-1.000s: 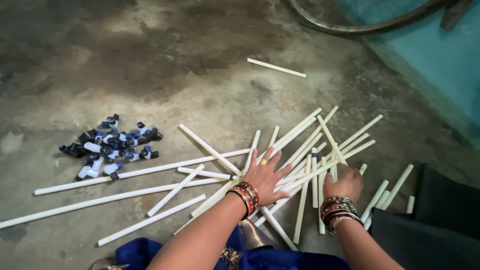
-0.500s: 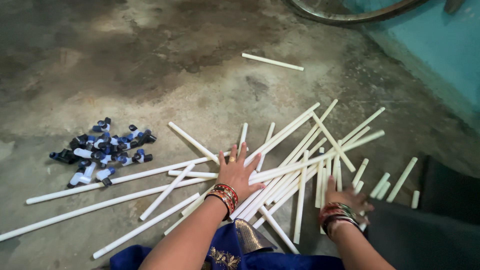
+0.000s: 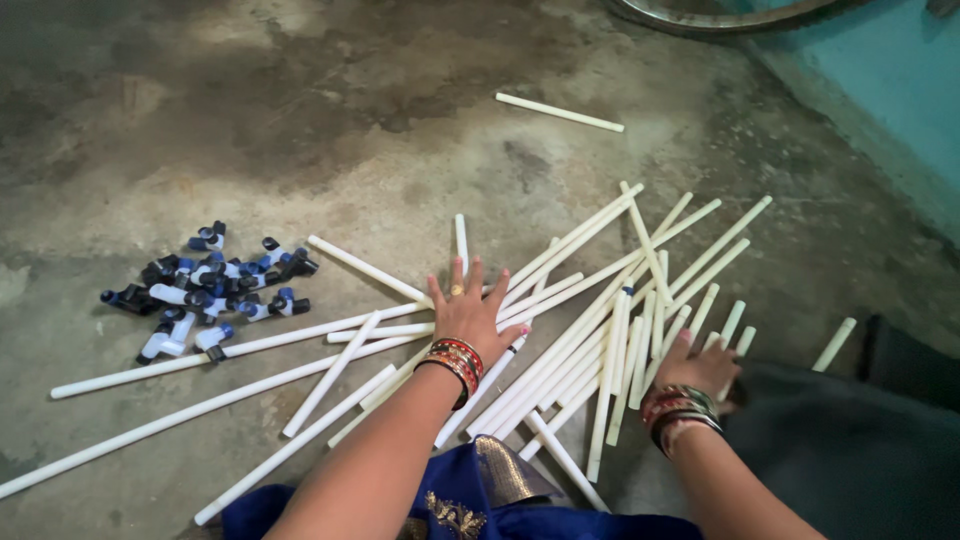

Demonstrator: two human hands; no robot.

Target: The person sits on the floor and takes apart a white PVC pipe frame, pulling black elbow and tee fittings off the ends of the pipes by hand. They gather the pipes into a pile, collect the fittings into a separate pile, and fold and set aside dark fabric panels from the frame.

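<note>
1. Lying flat with fingers spread, the left hand [image 3: 468, 318] is pressed on white tubes [image 3: 560, 340] scattered across the floor [image 3: 300, 120].
2. The right hand [image 3: 700, 368] is rested, fingers loosely apart, on tubes.
3. Blue-black fittings [image 3: 205, 290] are heaped well apart, leftward.

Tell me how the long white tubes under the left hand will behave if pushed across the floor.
The white tubes look straight and rigid, so they would probably slide or swing whole rather than bend. Being round, they seem apt to roll on the concrete floor. Crisscrossed under the left hand, one pushed would likely drag its neighbours.
</note>
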